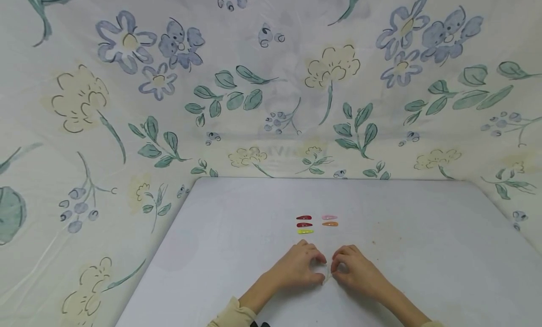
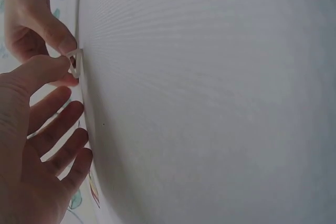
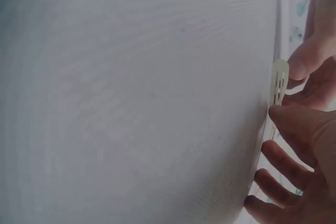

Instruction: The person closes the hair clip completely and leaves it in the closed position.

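A small cream snap hair clip (image 3: 279,80) is held between both hands close over the white table. Its slotted face shows in the right wrist view; in the left wrist view it looks bent open like a thin triangle. My left hand (image 1: 298,267) pinches it from the left, thumb at its wide end and the other fingers spread. My right hand (image 1: 359,270) pinches its other end from the right, thumb against it, other fingers loosely spread. Beyond the hands lie a pink hair clip (image 1: 329,217), an orange hair clip (image 1: 330,224) and a yellow hair clip (image 1: 305,231).
Two red hair clips (image 1: 304,225) lie in the left column above the yellow one. The white table (image 1: 220,223) extends around the hands. A flower-patterned curtain (image 1: 288,82) surrounds its back and sides. Tiny specks (image 1: 374,242) dot the table right of the clips.
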A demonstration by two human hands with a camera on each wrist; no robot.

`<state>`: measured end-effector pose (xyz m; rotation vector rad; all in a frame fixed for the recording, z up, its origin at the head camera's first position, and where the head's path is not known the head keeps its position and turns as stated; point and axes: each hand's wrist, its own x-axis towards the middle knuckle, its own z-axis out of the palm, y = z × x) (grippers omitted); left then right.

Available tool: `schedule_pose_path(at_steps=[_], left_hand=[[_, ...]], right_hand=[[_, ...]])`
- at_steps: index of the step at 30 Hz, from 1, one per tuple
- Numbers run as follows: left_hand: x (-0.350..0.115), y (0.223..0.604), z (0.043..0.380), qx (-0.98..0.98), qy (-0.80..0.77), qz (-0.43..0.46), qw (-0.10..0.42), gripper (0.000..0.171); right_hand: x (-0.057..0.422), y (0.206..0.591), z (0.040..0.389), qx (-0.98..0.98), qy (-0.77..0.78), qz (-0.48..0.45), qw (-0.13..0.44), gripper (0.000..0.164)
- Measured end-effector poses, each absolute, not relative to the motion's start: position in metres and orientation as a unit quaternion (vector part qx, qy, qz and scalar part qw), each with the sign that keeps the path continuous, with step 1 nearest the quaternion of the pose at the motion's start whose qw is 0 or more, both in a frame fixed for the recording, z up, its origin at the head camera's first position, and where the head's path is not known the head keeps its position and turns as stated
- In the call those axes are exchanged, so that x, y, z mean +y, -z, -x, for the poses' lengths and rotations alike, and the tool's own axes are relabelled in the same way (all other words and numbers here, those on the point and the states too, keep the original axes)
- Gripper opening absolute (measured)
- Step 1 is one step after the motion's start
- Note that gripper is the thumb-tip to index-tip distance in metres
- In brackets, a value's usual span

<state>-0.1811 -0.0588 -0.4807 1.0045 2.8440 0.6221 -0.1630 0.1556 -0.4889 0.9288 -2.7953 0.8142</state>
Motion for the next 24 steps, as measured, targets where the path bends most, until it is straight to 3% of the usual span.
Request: schedule_pose_path(at_steps=[24], left_hand=[[-0.0664,0.4784,0.1836,0.908,-0.263,-0.325,0.034,0.011]], right_hand=[[0.1545,0.4843,0.1718,-0.910,-0.309,-0.272,0.040,0.018]])
